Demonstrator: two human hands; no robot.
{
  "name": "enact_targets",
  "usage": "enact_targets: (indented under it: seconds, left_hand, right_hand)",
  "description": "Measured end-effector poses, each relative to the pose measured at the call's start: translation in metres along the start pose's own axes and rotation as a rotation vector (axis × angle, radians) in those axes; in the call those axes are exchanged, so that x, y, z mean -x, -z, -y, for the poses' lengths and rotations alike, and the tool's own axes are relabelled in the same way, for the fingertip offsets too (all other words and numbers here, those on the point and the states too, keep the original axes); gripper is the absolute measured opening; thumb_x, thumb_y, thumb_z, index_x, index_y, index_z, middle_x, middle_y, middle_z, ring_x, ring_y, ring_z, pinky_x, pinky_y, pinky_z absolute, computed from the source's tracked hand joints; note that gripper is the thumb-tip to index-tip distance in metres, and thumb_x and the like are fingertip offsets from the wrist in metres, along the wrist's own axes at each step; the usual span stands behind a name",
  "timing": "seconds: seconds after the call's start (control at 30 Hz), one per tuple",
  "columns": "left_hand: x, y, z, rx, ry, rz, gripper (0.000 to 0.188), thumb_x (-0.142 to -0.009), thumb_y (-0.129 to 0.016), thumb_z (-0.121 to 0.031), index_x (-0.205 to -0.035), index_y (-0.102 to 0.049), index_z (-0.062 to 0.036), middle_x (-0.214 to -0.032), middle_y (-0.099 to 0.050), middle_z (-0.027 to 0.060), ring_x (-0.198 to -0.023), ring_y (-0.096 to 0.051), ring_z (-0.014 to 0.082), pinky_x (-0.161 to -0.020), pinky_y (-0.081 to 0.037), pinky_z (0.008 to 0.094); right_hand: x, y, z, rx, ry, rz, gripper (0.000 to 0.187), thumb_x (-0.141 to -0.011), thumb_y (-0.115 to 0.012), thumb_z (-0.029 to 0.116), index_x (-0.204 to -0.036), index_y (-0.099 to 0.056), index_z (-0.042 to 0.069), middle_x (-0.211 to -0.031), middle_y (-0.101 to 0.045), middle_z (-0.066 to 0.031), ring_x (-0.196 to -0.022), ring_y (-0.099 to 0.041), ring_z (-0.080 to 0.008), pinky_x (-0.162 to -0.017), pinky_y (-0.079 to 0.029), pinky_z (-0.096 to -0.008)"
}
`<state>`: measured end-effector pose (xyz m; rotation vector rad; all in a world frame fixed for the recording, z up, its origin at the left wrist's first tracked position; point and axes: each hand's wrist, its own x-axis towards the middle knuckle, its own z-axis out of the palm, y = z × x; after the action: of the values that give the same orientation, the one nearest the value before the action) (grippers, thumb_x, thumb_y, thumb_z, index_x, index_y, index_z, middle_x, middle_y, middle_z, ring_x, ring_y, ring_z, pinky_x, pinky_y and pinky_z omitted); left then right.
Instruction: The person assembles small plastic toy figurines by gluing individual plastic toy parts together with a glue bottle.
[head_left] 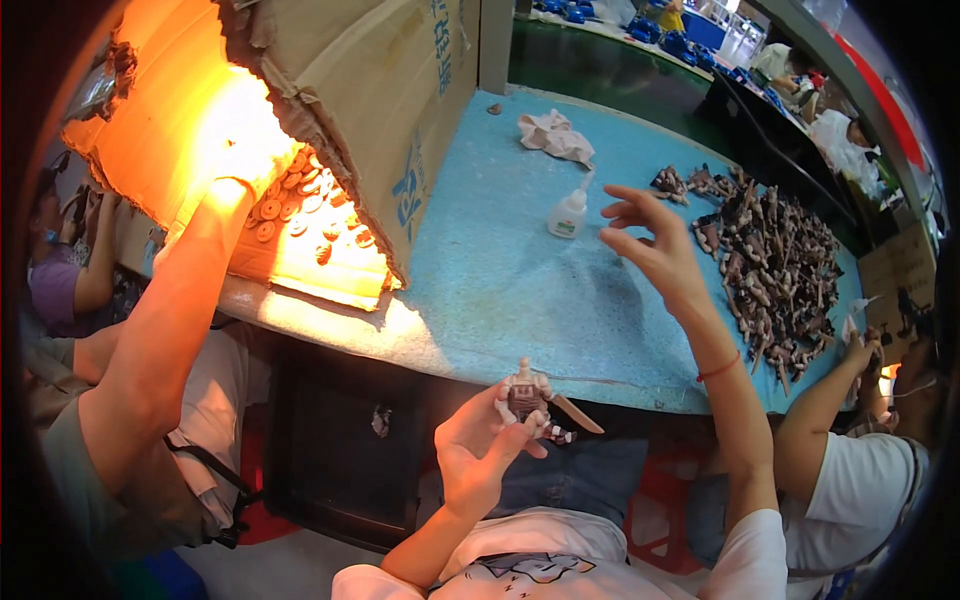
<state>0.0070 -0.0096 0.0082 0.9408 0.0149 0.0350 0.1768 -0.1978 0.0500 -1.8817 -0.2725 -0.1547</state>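
Note:
My left hand (478,450) grips a small figurine (526,392) just off the table's front edge. Pale head and arms top its brown body, and a flat tan blade sticks out to its right. Over the blue table (480,290), my right hand (655,245) is raised with thumb and fingers apart, nothing between them. Nearest to it, just left of the fingertips, a small white squeeze bottle (567,217) with a thin nozzle stands upright. No contact between hand and bottle is visible.
Many similar figurines lie in a heap (775,265) on the right. A crumpled white cloth (556,136) is farther back. At left, a co-worker's arm (200,265) reaches into a brightly lit cardboard box (350,70) holding round pieces (290,205). Another person's arm (822,395) is at right; a black bin (340,455) sits below.

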Motion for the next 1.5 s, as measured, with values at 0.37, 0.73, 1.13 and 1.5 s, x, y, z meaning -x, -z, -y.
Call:
enact_targets:
  seconds: [0.37,0.73,1.13,1.5]
  left_hand:
    - [0.009,0.007,-0.011,0.031,0.043,-0.060,0.026,-0.083,-0.056,-0.004,-0.107,-0.055,0.0050,-0.091,-0.059,0.0107,-0.072,-0.060,0.0170,-0.052,-0.052,0.0251]
    - [0.005,0.011,-0.007,-0.126,-0.078,-0.018,0.034,-0.080,-0.053,0.006,-0.114,-0.047,0.0073,-0.100,-0.054,0.0119,-0.085,-0.060,0.0197,-0.060,-0.054,0.0268]
    - [-0.005,-0.009,-0.012,-0.307,-0.247,-0.087,0.038,-0.073,-0.058,0.013,-0.109,-0.048,0.0111,-0.097,-0.048,0.0113,-0.088,-0.056,0.0179,-0.078,-0.051,0.0317]
    - [-0.011,-0.009,-0.010,-0.437,-0.348,-0.082,0.041,-0.071,-0.061,0.010,-0.110,-0.047,0.0098,-0.097,-0.049,0.0123,-0.083,-0.057,0.0179,-0.066,-0.054,0.0269]
  right_hand:
    - [-0.013,-0.029,-0.029,0.031,0.012,0.097,0.030,-0.071,-0.069,0.011,-0.093,-0.053,-0.002,-0.088,-0.061,-0.0103,-0.072,-0.060,-0.0139,-0.065,-0.048,-0.0240]
    - [0.065,0.003,0.029,-0.226,-0.038,0.106,0.018,-0.079,-0.060,0.005,-0.093,-0.053,-0.003,-0.085,-0.062,-0.0106,-0.071,-0.059,-0.0104,-0.057,-0.046,-0.0192]
    - [0.111,0.023,0.035,-0.321,0.002,-0.088,0.041,-0.077,-0.065,0.034,-0.091,-0.055,-0.003,-0.072,-0.057,-0.0054,-0.058,-0.053,-0.0076,-0.048,-0.037,-0.0179]
    - [0.110,0.014,0.042,-0.464,-0.124,-0.114,0.044,-0.081,-0.057,0.046,-0.084,-0.043,0.005,-0.060,-0.045,-0.0019,-0.045,-0.037,-0.0034,-0.040,-0.029,-0.0145]
